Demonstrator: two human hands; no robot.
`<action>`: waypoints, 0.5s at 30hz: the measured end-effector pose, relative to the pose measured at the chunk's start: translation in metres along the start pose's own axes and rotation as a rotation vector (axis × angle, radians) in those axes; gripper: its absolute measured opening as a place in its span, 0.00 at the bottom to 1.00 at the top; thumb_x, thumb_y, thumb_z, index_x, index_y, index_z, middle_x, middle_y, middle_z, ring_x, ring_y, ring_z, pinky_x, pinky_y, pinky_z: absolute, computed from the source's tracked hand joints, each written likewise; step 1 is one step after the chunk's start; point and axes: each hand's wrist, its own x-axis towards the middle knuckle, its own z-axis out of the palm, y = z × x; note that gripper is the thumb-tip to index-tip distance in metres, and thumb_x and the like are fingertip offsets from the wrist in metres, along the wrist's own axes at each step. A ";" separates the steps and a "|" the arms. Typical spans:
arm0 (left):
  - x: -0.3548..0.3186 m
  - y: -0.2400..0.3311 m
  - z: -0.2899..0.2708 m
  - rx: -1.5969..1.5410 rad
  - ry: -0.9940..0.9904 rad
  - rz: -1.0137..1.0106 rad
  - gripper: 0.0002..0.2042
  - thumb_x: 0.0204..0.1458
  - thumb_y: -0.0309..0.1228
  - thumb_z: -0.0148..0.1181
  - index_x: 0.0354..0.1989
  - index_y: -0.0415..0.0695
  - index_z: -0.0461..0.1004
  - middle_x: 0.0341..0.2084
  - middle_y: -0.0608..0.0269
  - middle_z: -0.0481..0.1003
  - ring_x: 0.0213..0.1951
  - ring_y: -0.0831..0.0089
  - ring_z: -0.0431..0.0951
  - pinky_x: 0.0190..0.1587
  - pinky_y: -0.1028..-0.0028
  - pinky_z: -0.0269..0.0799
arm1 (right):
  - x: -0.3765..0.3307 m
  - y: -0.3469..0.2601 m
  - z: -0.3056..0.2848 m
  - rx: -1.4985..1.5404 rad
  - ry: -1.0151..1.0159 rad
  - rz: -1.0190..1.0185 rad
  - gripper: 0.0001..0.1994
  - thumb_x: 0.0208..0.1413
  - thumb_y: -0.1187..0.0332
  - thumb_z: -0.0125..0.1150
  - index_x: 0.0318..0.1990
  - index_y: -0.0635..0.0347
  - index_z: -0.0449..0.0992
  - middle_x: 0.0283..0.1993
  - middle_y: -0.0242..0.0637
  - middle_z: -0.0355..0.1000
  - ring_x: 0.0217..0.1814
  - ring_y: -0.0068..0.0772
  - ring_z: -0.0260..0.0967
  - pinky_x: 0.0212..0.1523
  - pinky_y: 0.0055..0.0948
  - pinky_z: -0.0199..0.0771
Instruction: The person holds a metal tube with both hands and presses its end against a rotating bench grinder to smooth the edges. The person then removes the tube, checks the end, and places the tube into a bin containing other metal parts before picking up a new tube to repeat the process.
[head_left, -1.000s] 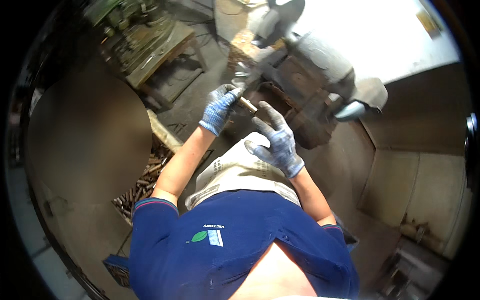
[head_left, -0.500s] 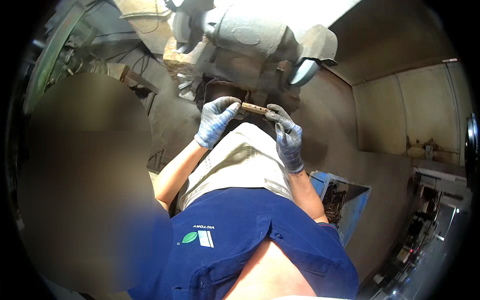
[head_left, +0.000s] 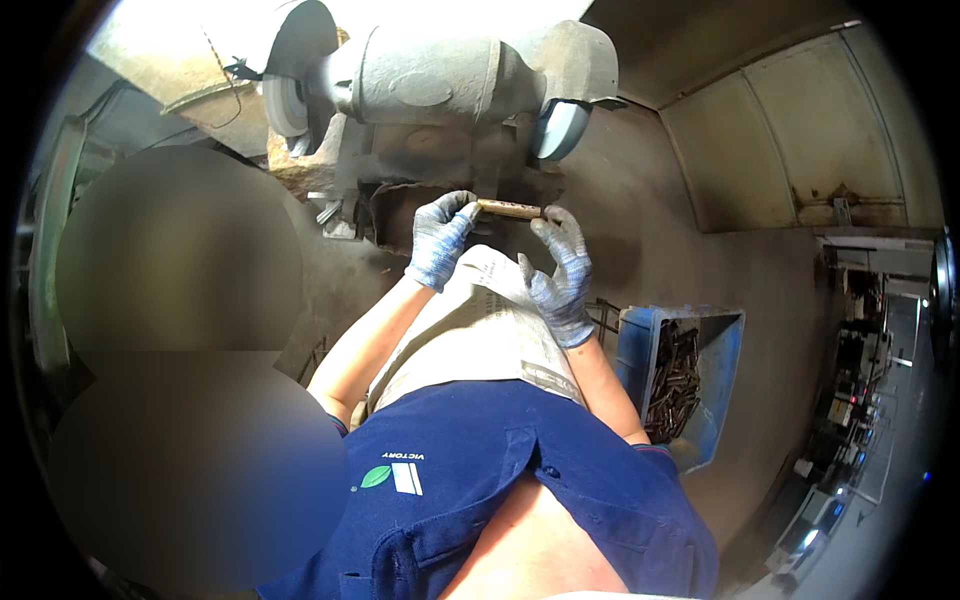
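Observation:
A short rusty metal rod (head_left: 510, 209) lies level between my two gloved hands, in front of a large grey bench grinder (head_left: 430, 75). My left hand (head_left: 440, 238) pinches the rod's left end. My right hand (head_left: 560, 270) holds its right end with the fingertips. Both hands wear grey-blue knit gloves. The rod sits just below the grinder's body, between its left wheel (head_left: 285, 105) and its right wheel (head_left: 560, 128), apart from both.
A blue bin (head_left: 725, 350) with several rusty rods stands on the floor at my right. A beige apron (head_left: 480, 330) covers my lap. A blurred person fills the left side. Machines and shelves stand at the far right.
The view has swung so the grinder is now centred above my hands. Both hands have brought the rod level in front of it; the blue bin has come into view at right.

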 end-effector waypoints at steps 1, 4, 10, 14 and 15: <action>0.004 -0.002 -0.001 0.017 -0.015 -0.004 0.07 0.53 0.23 0.55 0.38 0.33 0.73 0.27 0.63 0.75 0.26 0.80 0.74 0.31 0.79 0.75 | 0.001 0.001 0.001 0.013 -0.012 0.046 0.19 0.42 0.71 0.68 0.44 0.64 0.75 0.52 0.48 0.64 0.53 0.44 0.65 0.52 0.34 0.68; 0.012 -0.004 0.005 0.034 -0.065 -0.033 0.06 0.54 0.26 0.55 0.36 0.35 0.73 0.23 0.66 0.74 0.22 0.84 0.72 0.23 0.85 0.66 | -0.004 0.013 0.005 0.067 0.023 0.158 0.14 0.44 0.79 0.63 0.42 0.64 0.77 0.50 0.41 0.65 0.54 0.36 0.63 0.54 0.27 0.63; 0.042 -0.030 0.009 0.069 -0.140 0.040 0.08 0.52 0.24 0.56 0.38 0.33 0.74 0.28 0.62 0.75 0.28 0.78 0.75 0.32 0.78 0.74 | 0.000 0.047 -0.003 0.131 0.079 0.199 0.14 0.45 0.83 0.60 0.42 0.65 0.76 0.49 0.40 0.69 0.54 0.33 0.65 0.55 0.25 0.64; 0.068 -0.034 0.015 0.170 -0.122 0.063 0.07 0.51 0.25 0.58 0.36 0.35 0.76 0.26 0.66 0.76 0.28 0.83 0.71 0.33 0.81 0.70 | 0.008 0.064 -0.009 0.083 0.071 0.219 0.10 0.47 0.80 0.60 0.40 0.66 0.77 0.46 0.41 0.72 0.53 0.34 0.68 0.54 0.27 0.65; 0.072 -0.032 0.020 0.142 -0.116 0.054 0.07 0.51 0.25 0.59 0.35 0.35 0.76 0.26 0.67 0.76 0.28 0.84 0.71 0.33 0.82 0.70 | 0.012 0.070 -0.011 -0.006 0.048 0.165 0.10 0.48 0.80 0.60 0.39 0.66 0.77 0.45 0.42 0.73 0.53 0.34 0.68 0.54 0.27 0.65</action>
